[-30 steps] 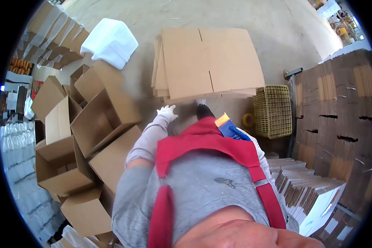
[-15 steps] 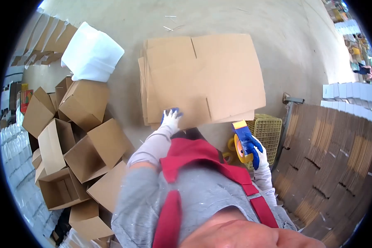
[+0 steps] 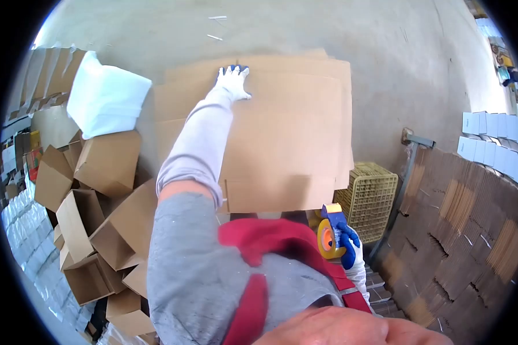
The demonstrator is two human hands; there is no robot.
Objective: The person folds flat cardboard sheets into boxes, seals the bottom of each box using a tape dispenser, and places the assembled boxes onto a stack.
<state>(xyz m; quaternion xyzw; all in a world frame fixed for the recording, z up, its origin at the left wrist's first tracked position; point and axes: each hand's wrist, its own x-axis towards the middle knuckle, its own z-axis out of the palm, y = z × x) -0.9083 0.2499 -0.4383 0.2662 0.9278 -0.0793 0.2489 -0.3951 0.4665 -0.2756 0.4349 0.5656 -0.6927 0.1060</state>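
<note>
My left hand [image 3: 233, 83], in a white glove with blue on the fingers, reaches across a flattened cardboard box [image 3: 288, 132]. Its fingers are spread on the sheet near the far edge, beside a cut slot, and the thumb stands apart. More flat sheets show beneath at the right and far edges. Close to my body at the right, my right hand [image 3: 351, 246], gloved in white and blue, is closed around a blue tape dispenser [image 3: 334, 214]. A yellow roll of tape [image 3: 326, 238] with an orange core sits in the dispenser.
Opened cardboard boxes [image 3: 106, 224] lie heaped at the left, with a white plastic-wrapped bundle [image 3: 109, 95] above them. A yellow plastic crate [image 3: 374, 195] stands at the right, beside a metal frame [image 3: 420, 140] and tall stacks of flattened cardboard [image 3: 454, 224].
My left hand has moved from the near edge of the cardboard to its far edge. The top sheet has shifted left and towards me. My right hand still holds the tape dispenser.
</note>
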